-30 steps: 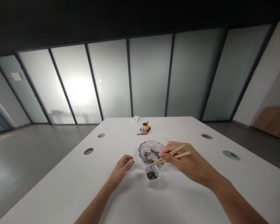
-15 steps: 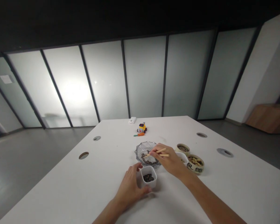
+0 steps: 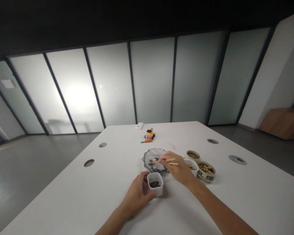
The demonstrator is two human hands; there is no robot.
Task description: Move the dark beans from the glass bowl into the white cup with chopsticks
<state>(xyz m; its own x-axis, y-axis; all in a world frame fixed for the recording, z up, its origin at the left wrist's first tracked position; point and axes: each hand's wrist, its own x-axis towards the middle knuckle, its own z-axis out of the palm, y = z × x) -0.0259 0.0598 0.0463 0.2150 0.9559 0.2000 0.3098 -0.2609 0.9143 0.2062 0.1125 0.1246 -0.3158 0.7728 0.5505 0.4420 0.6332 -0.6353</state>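
Note:
My left hand (image 3: 138,195) grips a small white square cup (image 3: 159,192) from the left, thumb on its near side and fingers on its far side. Dark beans or seeds (image 3: 155,184) lie in the cup. In my right hand (image 3: 177,168) is a pair of wooden chopsticks (image 3: 171,160), their tips reaching into a clear cut-glass bowl (image 3: 147,153) beyond the cup. Several small dark pieces (image 3: 158,169) are spread in that bowl; whether the tips pinch one is too small to tell.
Right of my right hand stand a white container (image 3: 194,170), partly hidden, a patterned bowl of peanuts (image 3: 206,176) and another round bowl (image 3: 193,157). Farther back are an orange carrot-like item (image 3: 148,141), a yellow toy vehicle (image 3: 150,133) and a white device (image 3: 139,126). Round holes pierce the table (image 3: 117,182).
My left thumb has closed against the white cup, which has shifted slightly left and away from me. The chopstick tips have moved a little within the glass bowl.

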